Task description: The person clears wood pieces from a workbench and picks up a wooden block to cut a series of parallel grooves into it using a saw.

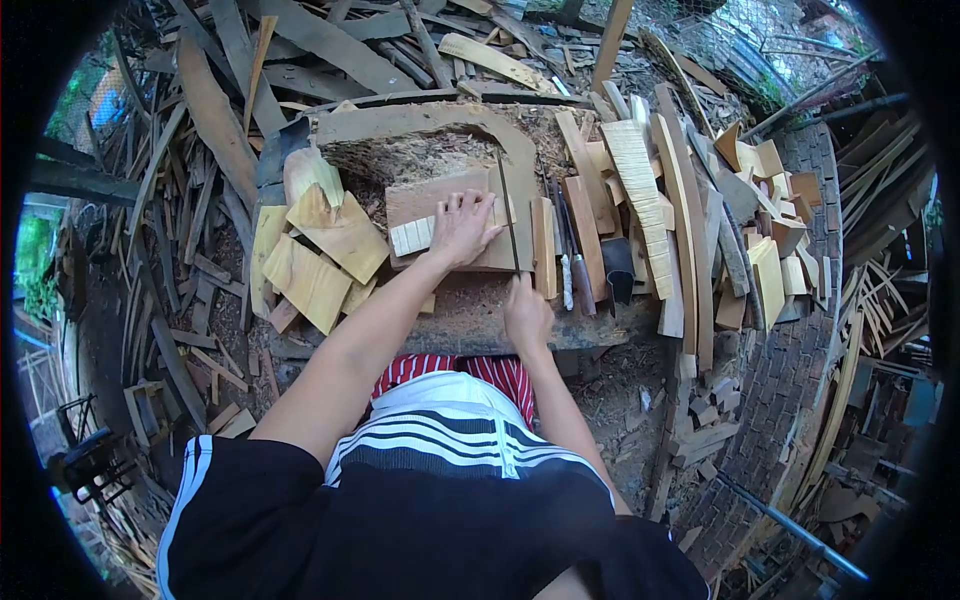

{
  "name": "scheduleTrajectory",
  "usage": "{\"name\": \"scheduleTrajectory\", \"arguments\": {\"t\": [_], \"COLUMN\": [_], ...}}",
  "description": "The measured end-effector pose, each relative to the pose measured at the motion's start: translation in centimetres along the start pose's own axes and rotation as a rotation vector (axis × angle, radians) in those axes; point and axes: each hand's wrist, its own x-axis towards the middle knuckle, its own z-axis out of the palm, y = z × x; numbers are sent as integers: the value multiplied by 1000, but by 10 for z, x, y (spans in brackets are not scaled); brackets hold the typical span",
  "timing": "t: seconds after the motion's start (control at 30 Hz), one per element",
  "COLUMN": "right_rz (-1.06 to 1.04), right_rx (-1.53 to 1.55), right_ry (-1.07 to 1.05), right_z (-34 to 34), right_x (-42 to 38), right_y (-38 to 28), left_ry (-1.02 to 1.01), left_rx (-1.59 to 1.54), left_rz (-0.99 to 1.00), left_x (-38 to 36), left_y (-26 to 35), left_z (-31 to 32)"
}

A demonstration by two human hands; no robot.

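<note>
My left hand (pixel 465 230) lies with its fingers spread over a flat brown board (pixel 410 203) and the right end of a pale strip marked with cross lines (pixel 411 237). Just to its right, my right hand (pixel 527 315) is closed round the handle end of a long thin saw-like blade (pixel 509 215). The blade points away from me, across the right part of the wood under my left hand. Its handle is mostly hidden in my fist.
Yellowish wood pieces (pixel 305 278) lie left of the board. Right of the blade are knife-like tools (pixel 565 250), a notched pale plank (pixel 640 200) and stacked long boards (pixel 690 220). Small blocks (pixel 768 275) are heaped farther right. Scrap wood surrounds the worn bench (pixel 470 310).
</note>
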Motion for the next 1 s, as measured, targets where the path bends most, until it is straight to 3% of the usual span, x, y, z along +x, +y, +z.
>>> {"name": "scheduleTrajectory", "arguments": {"t": [0.13,0.4,0.6,0.8,1.0], "right_rz": [-49,34,-81,9,-61], "right_rx": [-35,-33,-11,-44,-10], "right_ry": [111,4,144,-37,64], "right_z": [22,-3,22,-6,21], "right_x": [52,-17,48,-34,47], "right_y": [-14,3,-8,16,-3], "left_ry": [-34,-55,-54,-63,-104], "left_rx": [59,38,38,18,-29], "left_rz": [39,22,-9,-33,-74], "left_x": [0,-6,0,-1,2], "left_y": [-3,-2,-1,-1,1], "left_z": [-2,-1,-2,2,-5]}}
